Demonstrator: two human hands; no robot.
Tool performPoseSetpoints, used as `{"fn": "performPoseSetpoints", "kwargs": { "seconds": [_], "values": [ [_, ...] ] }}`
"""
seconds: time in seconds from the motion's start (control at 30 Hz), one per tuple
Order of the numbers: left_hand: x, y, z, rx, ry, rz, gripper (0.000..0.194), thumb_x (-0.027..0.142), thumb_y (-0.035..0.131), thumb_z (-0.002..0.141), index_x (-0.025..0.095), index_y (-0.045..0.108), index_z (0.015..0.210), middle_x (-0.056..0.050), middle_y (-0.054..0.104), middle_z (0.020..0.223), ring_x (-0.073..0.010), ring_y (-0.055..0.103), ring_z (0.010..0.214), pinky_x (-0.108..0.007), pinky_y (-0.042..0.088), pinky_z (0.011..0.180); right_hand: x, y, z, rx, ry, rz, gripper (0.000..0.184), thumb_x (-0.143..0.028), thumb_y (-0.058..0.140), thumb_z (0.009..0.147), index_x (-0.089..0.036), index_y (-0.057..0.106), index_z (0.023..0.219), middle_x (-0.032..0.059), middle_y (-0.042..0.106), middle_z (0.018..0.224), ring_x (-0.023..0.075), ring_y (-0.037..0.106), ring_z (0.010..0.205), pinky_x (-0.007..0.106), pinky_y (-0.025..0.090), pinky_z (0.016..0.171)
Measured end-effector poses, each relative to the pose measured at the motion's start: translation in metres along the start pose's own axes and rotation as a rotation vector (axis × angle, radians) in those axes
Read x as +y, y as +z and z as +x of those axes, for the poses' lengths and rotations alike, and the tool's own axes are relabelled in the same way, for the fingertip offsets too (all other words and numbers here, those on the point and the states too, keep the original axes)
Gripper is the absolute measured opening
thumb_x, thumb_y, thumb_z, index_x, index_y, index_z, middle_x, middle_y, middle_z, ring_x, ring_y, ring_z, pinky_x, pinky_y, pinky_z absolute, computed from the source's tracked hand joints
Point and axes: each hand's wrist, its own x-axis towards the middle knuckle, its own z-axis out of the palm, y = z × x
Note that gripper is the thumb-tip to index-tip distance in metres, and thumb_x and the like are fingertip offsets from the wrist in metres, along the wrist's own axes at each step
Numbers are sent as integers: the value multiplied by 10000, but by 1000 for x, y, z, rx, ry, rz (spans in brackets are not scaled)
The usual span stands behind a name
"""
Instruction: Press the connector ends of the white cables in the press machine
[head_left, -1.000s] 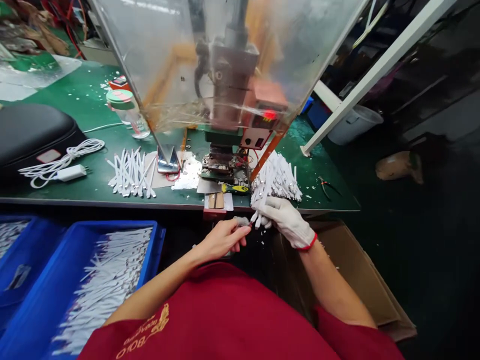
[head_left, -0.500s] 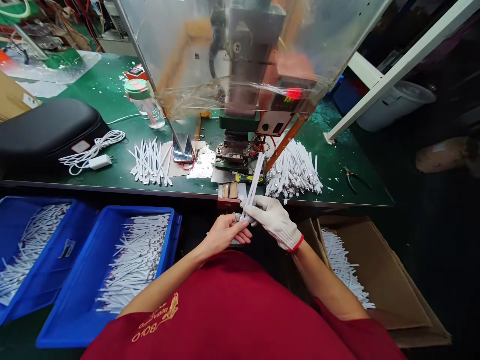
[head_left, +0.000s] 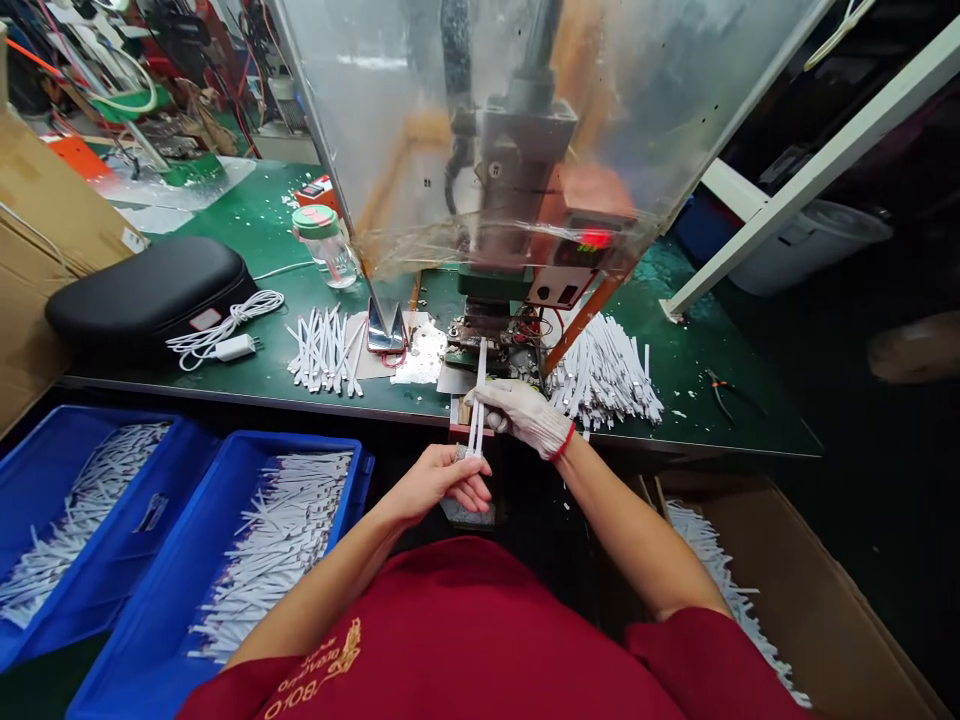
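Blue plastic forms the left bin [head_left: 120, 560], low and well to the left of the bench press [head_left: 495, 280], with loose white strips [head_left: 82, 500] inside; the right bin [head_left: 172, 590], nearer the press, holds more. Left of the press on the green bench [head_left: 259, 225], in turn, come a black padded seat [head_left: 150, 290], a coiled white cable [head_left: 206, 330] with its charger plug [head_left: 235, 347], a small heap of strips [head_left: 322, 350], a green-lidded jar [head_left: 334, 265] and a phone [head_left: 385, 330]. The bare left hand [head_left: 446, 480], below and in front of the press, pinches the lower ends of two held strips [head_left: 480, 385] between thumb and forefinger, other fingers loosely curled. Those strips point up at the press's base; whether their far tips touch it is hard to say. The right hand [head_left: 525, 412], in a white knitted glove, pinches them farther up, just in front of the press. Right of the press lie a larger heap [head_left: 607, 370], then pliers [head_left: 721, 395] and, lower, a cardboard box [head_left: 810, 560] containing strips.
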Motion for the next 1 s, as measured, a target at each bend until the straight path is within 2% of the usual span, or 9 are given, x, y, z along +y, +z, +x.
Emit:
{"fn": "performPoseSetpoints", "kwargs": {
  "seconds": [0.13, 0.23, 0.47, 0.63, 0.87, 1.0],
  "values": [
    [6, -3, 6, 95, 30, -17, 469, 529, 697, 767, 79, 653, 891, -101, 713, 673, -189, 707, 585, -216, 527, 521, 14, 1, 25, 55, 33, 48, 362, -495, 712, 752, -142, 672, 820, -24, 531, 532, 49, 383, 393, 165, 235, 351],
    [6, -3, 9, 125, 24, 7, 501, 571, 669, 767, 78, 655, 860, -102, 705, 633, -186, 691, 533, -211, 506, 482, 22, 2, 32, 120, 30, 48, 383, -527, 702, 752, -150, 640, 774, -26, 521, 510, 56, 388, 380, 170, 247, 344],
    [5, -3, 12, 109, 18, -13, 503, 577, 655, 774, 78, 662, 844, -102, 704, 628, -189, 692, 537, -217, 505, 489, 22, 7, 33, 192, 12, 97, 388, -524, 723, 723, -155, 604, 716, -28, 517, 506, 51, 384, 381, 167, 271, 351],
    [7, -2, 11, 114, 19, -16, 497, 568, 661, 773, 77, 665, 844, -94, 700, 620, -184, 687, 531, -221, 509, 497, 25, 6, 36, 173, -34, 97, 392, -528, 713, 738, -142, 645, 748, -15, 528, 524, 60, 415, 396, 170, 289, 355],
    [9, 1, 11, 123, 0, -38, 486, 557, 677, 750, 79, 661, 837, -100, 701, 619, -192, 688, 526, -227, 518, 491, 30, 4, 39, 199, 7, 78, 413, -562, 696, 737, -152, 658, 763, -13, 529, 511, 70, 412, 376, 181, 304, 339],
    [9, 5, 13, 117, -33, -53, 563, 615, 632, 764, 79, 658, 933, -111, 711, 656, -206, 699, 546, -236, 525, 489, 24, 6, 46, 266, -48, 124, 361, -506, 726, 713, -154, 666, 766, 8, 584, 583, 94, 493, 435, 195, 384, 373]
  ]
}}
